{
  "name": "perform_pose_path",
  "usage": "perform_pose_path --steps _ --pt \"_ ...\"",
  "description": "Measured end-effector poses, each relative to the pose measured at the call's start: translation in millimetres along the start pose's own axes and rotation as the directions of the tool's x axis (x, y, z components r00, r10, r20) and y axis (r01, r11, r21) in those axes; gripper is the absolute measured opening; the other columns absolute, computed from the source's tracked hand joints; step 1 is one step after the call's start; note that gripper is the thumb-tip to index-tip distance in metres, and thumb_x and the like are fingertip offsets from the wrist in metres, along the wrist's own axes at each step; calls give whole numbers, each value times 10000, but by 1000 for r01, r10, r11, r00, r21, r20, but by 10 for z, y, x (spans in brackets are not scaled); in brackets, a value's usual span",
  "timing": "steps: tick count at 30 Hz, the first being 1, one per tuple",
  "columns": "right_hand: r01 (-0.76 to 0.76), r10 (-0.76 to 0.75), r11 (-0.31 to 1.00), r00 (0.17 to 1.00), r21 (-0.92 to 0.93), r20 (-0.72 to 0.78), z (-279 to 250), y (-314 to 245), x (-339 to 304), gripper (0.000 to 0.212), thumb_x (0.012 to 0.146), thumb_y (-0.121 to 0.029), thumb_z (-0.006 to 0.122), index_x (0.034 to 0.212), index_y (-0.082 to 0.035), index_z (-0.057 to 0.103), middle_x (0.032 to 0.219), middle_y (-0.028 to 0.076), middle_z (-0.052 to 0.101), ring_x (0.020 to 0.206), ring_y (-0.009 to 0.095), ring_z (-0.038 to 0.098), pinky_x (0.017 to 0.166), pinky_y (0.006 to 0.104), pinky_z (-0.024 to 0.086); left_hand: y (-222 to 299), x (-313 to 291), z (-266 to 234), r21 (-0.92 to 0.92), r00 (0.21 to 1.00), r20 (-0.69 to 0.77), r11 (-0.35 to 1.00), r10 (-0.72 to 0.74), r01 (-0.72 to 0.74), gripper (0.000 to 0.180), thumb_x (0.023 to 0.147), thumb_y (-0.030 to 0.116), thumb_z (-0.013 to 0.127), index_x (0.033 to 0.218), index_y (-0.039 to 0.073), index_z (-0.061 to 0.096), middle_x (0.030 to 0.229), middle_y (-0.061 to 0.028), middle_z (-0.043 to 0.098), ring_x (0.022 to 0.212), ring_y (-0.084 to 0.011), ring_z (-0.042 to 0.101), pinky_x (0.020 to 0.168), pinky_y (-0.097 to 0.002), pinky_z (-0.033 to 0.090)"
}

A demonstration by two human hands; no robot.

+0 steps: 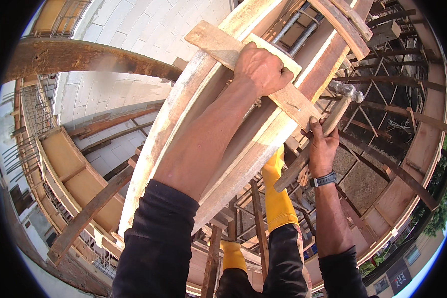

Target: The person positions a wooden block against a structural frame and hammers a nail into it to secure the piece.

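Note:
My left hand [260,69] is closed in a fist over a flat wooden batten [211,42], which lies across the top of a long wooden trough-like form [154,129]. A paler short board [288,64] shows right beside its knuckles. Near the batten's right end, a bent nail [293,106] sticks out. My right hand [324,141] grips a hammer just past that end, with its fingers round the wooden handle [336,116]. The metal hammer head [347,91] points up and away, apart from the nail. My palm hides part of the handle.
Steel bars [303,32] run inside the form's far part, under another crosspiece [340,25]. A heavy brown beam [89,57] stands left, before a white block wall [119,30]. Below are timber props [260,228], my yellow boots [278,193] and a deep drop to the ground [362,174].

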State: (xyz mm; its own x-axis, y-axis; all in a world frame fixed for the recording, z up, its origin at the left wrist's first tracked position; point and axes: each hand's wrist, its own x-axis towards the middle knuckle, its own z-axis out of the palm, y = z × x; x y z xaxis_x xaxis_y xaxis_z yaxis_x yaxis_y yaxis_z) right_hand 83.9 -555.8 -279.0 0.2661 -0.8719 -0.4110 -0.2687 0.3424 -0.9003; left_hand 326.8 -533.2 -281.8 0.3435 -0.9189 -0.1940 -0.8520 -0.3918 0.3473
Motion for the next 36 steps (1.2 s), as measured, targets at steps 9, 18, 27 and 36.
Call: perform_pose_path --steps 9,18,27,36 --pt "-59 60 994 998 89 -7 -94 47 -379 311 935 -185 773 1060 -36 530 895 27 589 795 118 599 700 284 521 10 -322 79 -165 925 -342 958 167 -234 303 784 290 686 626 33 717 632 -157 674 611 -334 622 768 -437 462" --pt "-56 58 990 998 133 -15 -124 -86 -201 262 941 -130 750 1058 -51 529 916 12 584 788 96 594 672 267 510 80 -385 137 -86 930 -356 988 89 -127 306 797 277 663 599 47 699 611 -154 660 597 -321 618 740 -428 460" --pt "-50 53 991 998 123 -20 -73 -48 -102 267 930 -146 762 1048 -44 545 899 17 591 764 95 586 654 258 499 53 -188 74 -100 965 -256 991 58 -86 380 827 375 629 657 53 739 659 -164 687 676 -323 653 811 -438 456" --pt "-65 64 996 998 61 21 -76 -70 189 283 919 -138 766 1059 -24 547 931 41 593 794 130 620 686 303 573 90 23 -10 1 998 -39 999 -54 54 480 913 460 558 732 79 788 704 -178 711 691 -299 678 874 -403 458"
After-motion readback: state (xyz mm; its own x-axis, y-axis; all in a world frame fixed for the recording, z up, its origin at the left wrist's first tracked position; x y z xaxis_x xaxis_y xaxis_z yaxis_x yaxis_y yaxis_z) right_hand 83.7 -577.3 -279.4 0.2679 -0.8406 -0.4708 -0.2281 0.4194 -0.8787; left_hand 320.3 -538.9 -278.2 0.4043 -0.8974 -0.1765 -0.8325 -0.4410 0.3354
